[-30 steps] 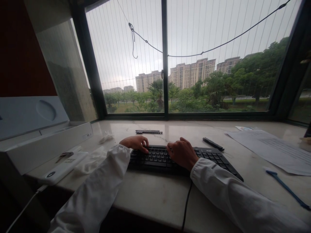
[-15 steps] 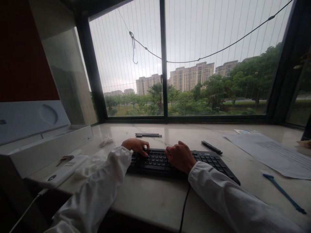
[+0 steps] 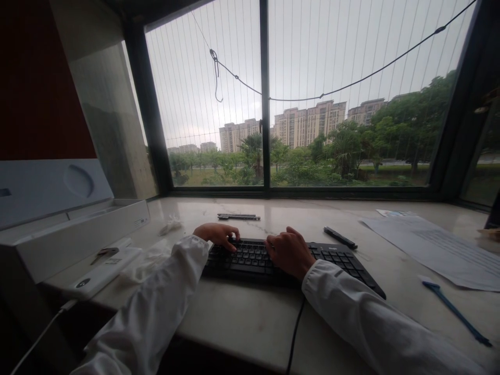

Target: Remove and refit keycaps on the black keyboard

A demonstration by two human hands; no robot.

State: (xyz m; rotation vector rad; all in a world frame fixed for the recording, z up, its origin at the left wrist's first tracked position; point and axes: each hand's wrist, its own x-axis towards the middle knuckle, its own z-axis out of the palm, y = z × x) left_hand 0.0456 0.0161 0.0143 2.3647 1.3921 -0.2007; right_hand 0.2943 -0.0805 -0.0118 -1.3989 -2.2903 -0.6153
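Observation:
A black keyboard (image 3: 250, 261) lies on the pale stone sill in front of me, its cable running down over the near edge. My left hand (image 3: 219, 235) rests at the keyboard's upper left, thumb and forefinger apart and near the keys. Its other fingers are mostly hidden. Over the middle keys, my right hand (image 3: 289, 252) is curled with its fingers bent together. Whatever its fingertips may hold is hidden from me. The number pad shows to the right of that hand.
Behind the keyboard lie a thin dark strip (image 3: 238, 216) and a black bar (image 3: 340, 237). Printed paper (image 3: 433, 247) and a blue stick-like tool (image 3: 456, 313) are on the right. At left are an open white box (image 3: 86, 229), a white power strip (image 3: 103, 268) and crumpled plastic (image 3: 150, 260).
The view has shifted very slightly. Both hands stay in nearly the same places on the keyboard, with only a slight movement of the left hand.

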